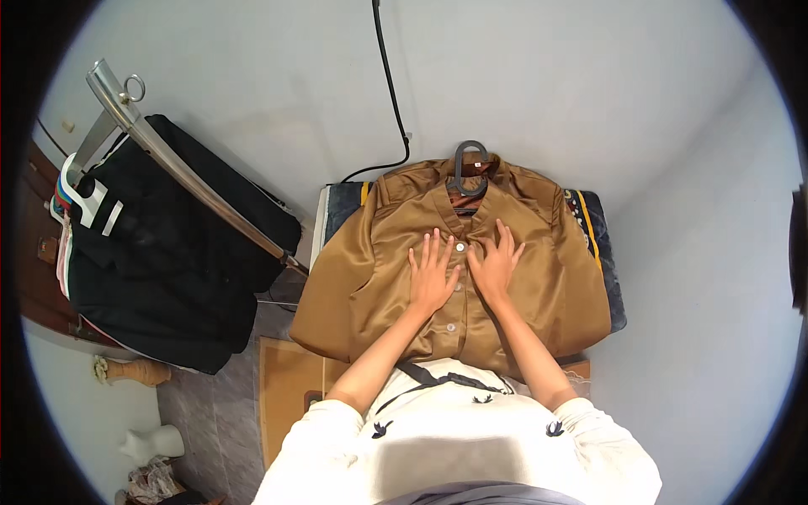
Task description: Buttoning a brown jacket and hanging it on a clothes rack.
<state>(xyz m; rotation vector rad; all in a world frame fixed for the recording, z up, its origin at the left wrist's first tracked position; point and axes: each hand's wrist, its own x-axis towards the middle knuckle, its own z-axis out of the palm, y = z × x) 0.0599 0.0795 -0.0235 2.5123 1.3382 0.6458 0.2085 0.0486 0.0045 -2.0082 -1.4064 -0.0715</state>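
A shiny golden-brown button-up shirt (539,290) lies front up, with its collar away from me. The hook of a dark hanger (458,172) sticks out at its neck. Beneath it, another brown garment (530,187) shows past the collar and shoulders. My left hand (432,273) rests flat on the chest, left of the button placket, fingers spread. On the other side of the placket, my right hand (495,265) presses on the fabric, its fingers apart and slightly bent. A pale button (459,247) shows between my hands, and another (450,328) is lower down.
Under the shirts is a dark patterned cloth (613,286) with yellow stripes. To the left, black garments (168,269) hang by a metal rail (198,181), with a white hanger (82,202). A black cable (391,84) runs down the wall. A wooden panel (282,379) stands below left.
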